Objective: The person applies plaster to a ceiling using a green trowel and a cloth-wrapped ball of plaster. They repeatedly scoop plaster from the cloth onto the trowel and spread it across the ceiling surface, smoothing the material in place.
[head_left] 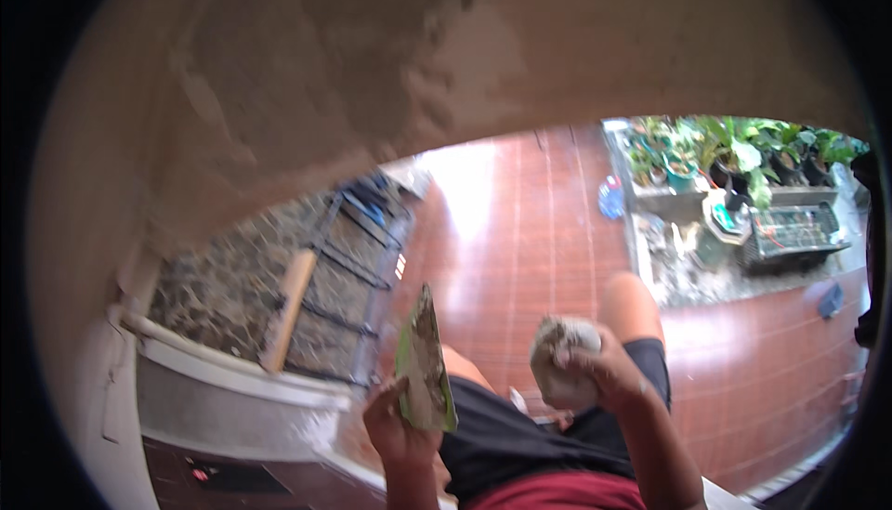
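My left hand (pixel 401 422) is closed around the lower end of a thin green board (pixel 427 371), tilted on its edge and smeared with grey-brown plaster. To the right, my right hand (pixel 606 366) grips a whitish, rounded piece (pixel 565 382) with grey plaster clinging to its top. I cannot tell whether that piece is a cup or a plastic scraper. Both hands are held apart in front of my lap. Above them spreads a beige plastered surface (pixel 372 73), with darker, damp-looking patches across its middle.
Far below lies a red tiled floor (pixel 511 203). A black metal ladder-like frame (pixel 348 264) and a wooden plank (pixel 290 310) are over stone paving at left. Potted plants (pixel 734 152), a dark crate (pixel 792 236) and a clear water bottle (pixel 610 199) are at right.
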`<move>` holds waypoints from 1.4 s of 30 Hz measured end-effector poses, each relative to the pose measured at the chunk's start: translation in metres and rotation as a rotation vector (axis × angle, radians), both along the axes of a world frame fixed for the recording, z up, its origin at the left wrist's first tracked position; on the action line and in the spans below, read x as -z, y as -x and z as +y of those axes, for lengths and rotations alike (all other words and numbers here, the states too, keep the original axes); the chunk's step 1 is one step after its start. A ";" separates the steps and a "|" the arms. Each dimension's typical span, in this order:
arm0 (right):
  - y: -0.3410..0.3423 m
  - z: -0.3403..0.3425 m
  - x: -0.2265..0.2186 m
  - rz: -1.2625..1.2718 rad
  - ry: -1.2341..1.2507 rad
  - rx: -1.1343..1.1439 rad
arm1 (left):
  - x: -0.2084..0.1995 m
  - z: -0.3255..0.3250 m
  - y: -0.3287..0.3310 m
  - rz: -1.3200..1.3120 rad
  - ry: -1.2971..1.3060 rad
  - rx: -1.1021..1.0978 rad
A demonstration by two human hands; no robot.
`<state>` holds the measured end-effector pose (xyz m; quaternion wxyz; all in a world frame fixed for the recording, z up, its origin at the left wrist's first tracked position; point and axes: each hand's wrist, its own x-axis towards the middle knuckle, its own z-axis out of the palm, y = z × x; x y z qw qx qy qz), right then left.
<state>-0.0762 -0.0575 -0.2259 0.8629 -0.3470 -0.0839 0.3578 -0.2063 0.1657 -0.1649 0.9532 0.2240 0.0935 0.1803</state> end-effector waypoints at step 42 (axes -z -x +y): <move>0.023 0.026 0.164 0.108 0.382 0.201 | -0.133 -0.168 -0.255 -0.357 -1.862 -1.255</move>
